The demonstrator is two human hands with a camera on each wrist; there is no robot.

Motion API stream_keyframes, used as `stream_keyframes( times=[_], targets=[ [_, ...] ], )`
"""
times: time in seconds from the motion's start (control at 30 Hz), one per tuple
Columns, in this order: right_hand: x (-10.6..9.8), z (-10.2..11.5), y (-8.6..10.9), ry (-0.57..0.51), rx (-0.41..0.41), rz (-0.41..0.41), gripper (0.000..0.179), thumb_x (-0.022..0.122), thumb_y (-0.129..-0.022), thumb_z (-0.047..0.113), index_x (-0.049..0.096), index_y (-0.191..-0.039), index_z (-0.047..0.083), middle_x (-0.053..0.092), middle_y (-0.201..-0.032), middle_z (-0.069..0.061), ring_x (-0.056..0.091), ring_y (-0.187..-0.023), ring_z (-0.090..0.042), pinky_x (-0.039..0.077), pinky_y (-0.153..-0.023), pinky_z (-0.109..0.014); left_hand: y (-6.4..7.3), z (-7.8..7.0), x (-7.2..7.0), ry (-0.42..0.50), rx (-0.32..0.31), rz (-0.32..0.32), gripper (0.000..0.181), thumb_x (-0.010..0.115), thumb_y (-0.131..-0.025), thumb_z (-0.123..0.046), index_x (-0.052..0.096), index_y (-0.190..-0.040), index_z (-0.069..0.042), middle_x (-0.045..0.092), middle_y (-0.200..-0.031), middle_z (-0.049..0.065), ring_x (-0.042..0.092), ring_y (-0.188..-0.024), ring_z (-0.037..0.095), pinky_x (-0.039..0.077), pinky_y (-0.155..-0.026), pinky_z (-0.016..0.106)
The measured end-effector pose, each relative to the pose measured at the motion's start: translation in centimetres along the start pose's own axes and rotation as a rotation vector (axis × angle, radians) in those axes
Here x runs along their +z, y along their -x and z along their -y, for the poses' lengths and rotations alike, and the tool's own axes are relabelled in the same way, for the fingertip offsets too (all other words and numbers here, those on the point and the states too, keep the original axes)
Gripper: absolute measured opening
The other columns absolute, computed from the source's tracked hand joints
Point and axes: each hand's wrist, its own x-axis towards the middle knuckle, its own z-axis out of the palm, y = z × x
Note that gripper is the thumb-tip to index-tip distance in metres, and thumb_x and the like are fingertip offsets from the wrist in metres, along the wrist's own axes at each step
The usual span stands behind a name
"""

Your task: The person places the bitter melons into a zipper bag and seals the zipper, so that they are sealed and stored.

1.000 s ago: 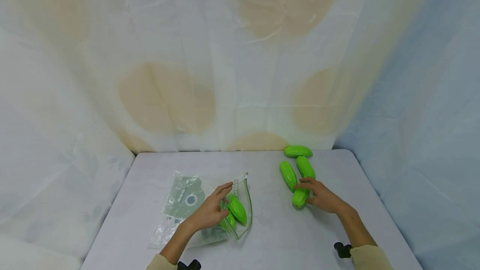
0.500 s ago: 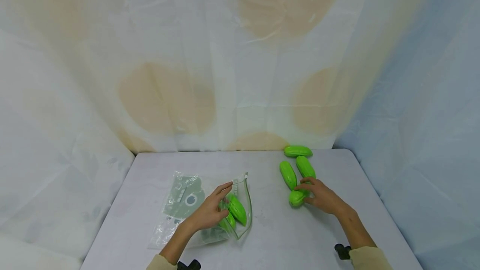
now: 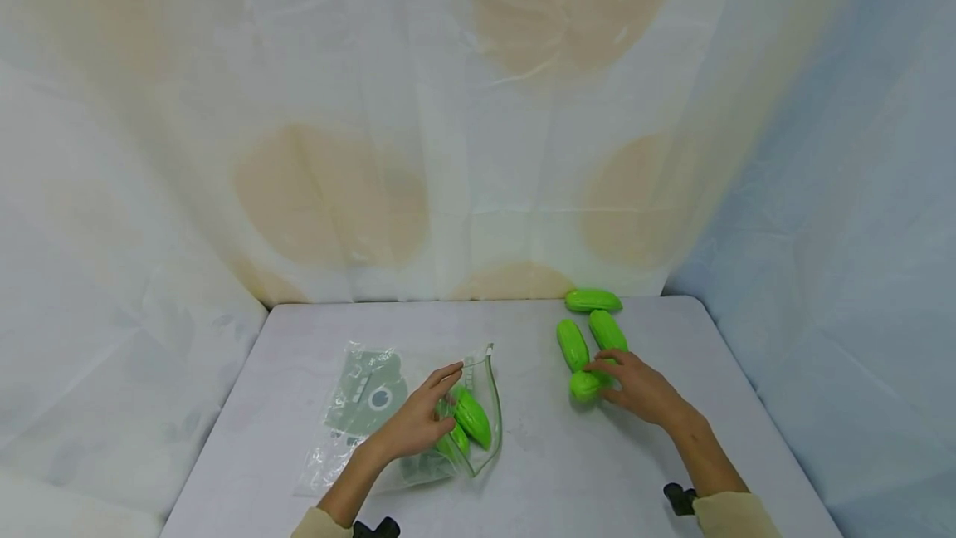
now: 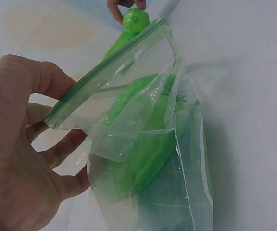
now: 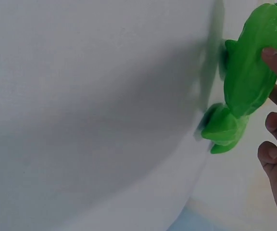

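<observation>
Beside the left hand (image 3: 418, 420) lies a clear zip bag (image 3: 381, 471) printed with green. In the left wrist view that hand (image 4: 20, 144) holds the bag's green zip edge (image 4: 107, 67) between thumb and fingers, and the mouth gapes. Plump green cucumbers (image 3: 472, 418) show inside the bag, partly blurred by the plastic. At the right, the right hand (image 3: 644, 390) pinches another green cucumber (image 3: 586, 387); the right wrist view has this cucumber (image 5: 254, 67) raised off the table, thumb on its side. The hand hides part of it.
Beyond the right hand lie several more cucumbers: one at left (image 3: 573, 344), one behind (image 3: 608, 330), and one at the table's back edge (image 3: 593, 300). The white table (image 3: 538, 471) is enclosed by patterned cloth (image 3: 485, 148) at back and sides.
The right hand has drawn its cucumber slightly left and turned it, so its near end points more toward the bag. The left hand and the bag have stayed in place.
</observation>
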Motion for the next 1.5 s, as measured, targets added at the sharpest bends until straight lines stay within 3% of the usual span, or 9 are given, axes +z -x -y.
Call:
stream_keyframes(
  times=[0.17, 0.57, 0.8, 1.17, 1.4, 1.5],
  targets=[
    [-0.5, 0.8, -0.2, 0.021, 0.007, -0.024, 0.048, 0.082, -0.084, 0.020, 0.068, -0.129, 0.025, 0.060, -0.127, -0.006, 0.058, -0.119, -0.032, 0.051, -0.093, -0.054, 0.0, -0.1, 0.0, -0.008, 0.002, -0.003, 0.073, 0.060, -0.087, -0.001, 0.033, -0.154, 0.004, 0.026, -0.163, 0.013, 0.052, -0.075, 0.006, 0.045, -0.057, 0.021],
    [-1.1, 2.9, -1.0, 0.076, -0.090, -0.122, 0.048, 0.084, -0.082, 0.026, 0.069, -0.127, 0.028, 0.060, -0.121, -0.003, 0.062, -0.106, -0.023, 0.054, -0.087, -0.045, 0.0, -0.4, -0.1, 0.004, -0.001, 0.005, 0.073, 0.060, -0.088, 0.000, 0.031, -0.155, 0.004, 0.025, -0.164, 0.013, 0.041, -0.057, 0.001, 0.044, -0.055, 0.021],
    [-1.0, 4.0, -1.4, 0.091, -0.145, -0.201, 0.048, 0.084, -0.081, 0.032, 0.070, -0.127, 0.030, 0.061, -0.111, 0.003, 0.060, -0.096, -0.015, 0.053, -0.080, -0.038, 0.0, -0.4, -0.2, 0.005, 0.008, 0.004, 0.073, 0.059, -0.088, 0.000, 0.031, -0.155, 0.003, 0.025, -0.164, 0.013, 0.050, -0.068, 0.009, 0.043, -0.054, 0.021],
    [-0.3, 5.6, -2.2, 0.034, -0.147, -0.227, 0.047, 0.077, -0.087, 0.042, 0.067, -0.130, 0.030, 0.061, -0.111, 0.005, 0.058, -0.098, -0.013, 0.053, -0.081, -0.039, 0.1, -0.2, 0.0, 0.005, 0.002, 0.012, 0.074, 0.059, -0.088, -0.001, 0.030, -0.156, 0.001, 0.025, -0.164, 0.013, 0.041, -0.058, 0.002, 0.042, -0.054, 0.021],
    [0.2, 6.8, -2.8, 0.012, -0.129, -0.266, 0.046, 0.075, -0.087, 0.046, 0.067, -0.129, 0.027, 0.064, -0.101, 0.008, 0.061, -0.094, -0.013, 0.053, -0.077, -0.038, 0.1, -0.1, 0.1, -0.003, 0.000, 0.006, 0.073, 0.060, -0.089, -0.002, 0.032, -0.156, 0.000, 0.025, -0.164, 0.010, 0.049, -0.073, 0.005, 0.044, -0.056, 0.020],
    [0.5, 7.3, -3.1, -0.013, -0.113, -0.268, 0.046, 0.076, -0.087, 0.045, 0.067, -0.128, 0.028, 0.065, -0.100, 0.008, 0.063, -0.092, -0.017, 0.052, -0.074, -0.037, 0.1, -0.1, 0.1, -0.003, -0.007, 0.008, 0.073, 0.060, -0.089, -0.003, 0.031, -0.156, 0.000, 0.024, -0.165, 0.010, 0.048, -0.070, 0.004, 0.044, -0.055, 0.020]
  ],
)
